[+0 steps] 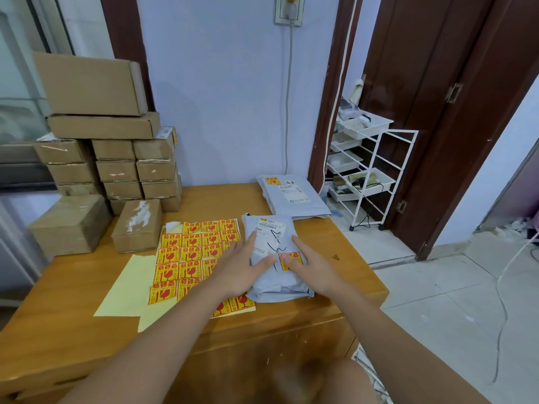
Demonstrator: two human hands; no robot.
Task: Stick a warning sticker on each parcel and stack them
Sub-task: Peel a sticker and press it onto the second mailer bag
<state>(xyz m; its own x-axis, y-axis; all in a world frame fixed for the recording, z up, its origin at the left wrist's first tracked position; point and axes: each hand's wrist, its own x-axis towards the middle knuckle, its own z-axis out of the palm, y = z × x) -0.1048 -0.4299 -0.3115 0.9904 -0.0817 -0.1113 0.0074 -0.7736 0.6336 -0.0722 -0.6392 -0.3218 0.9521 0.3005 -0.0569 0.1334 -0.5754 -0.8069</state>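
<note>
A grey mailer parcel (277,275) lies near the table's right front edge, with a white shipping label at its far end. A yellow-and-red warning sticker (287,259) sits on its top. My left hand (240,268) lies flat with straight fingers on the parcel's left side. My right hand (307,265) lies flat on its right side, fingertips touching the sticker. A sheet of warning stickers (192,252) lies to the left, partly under my left arm. A second grey parcel (291,196) with a sticker rests at the table's far right.
Brown cardboard boxes (116,158) are stacked at the table's back left, and two more boxes (137,225) stand in front of them. Yellow backing paper (122,295) lies at the front left. A white wire rack (367,176) stands on the floor to the right.
</note>
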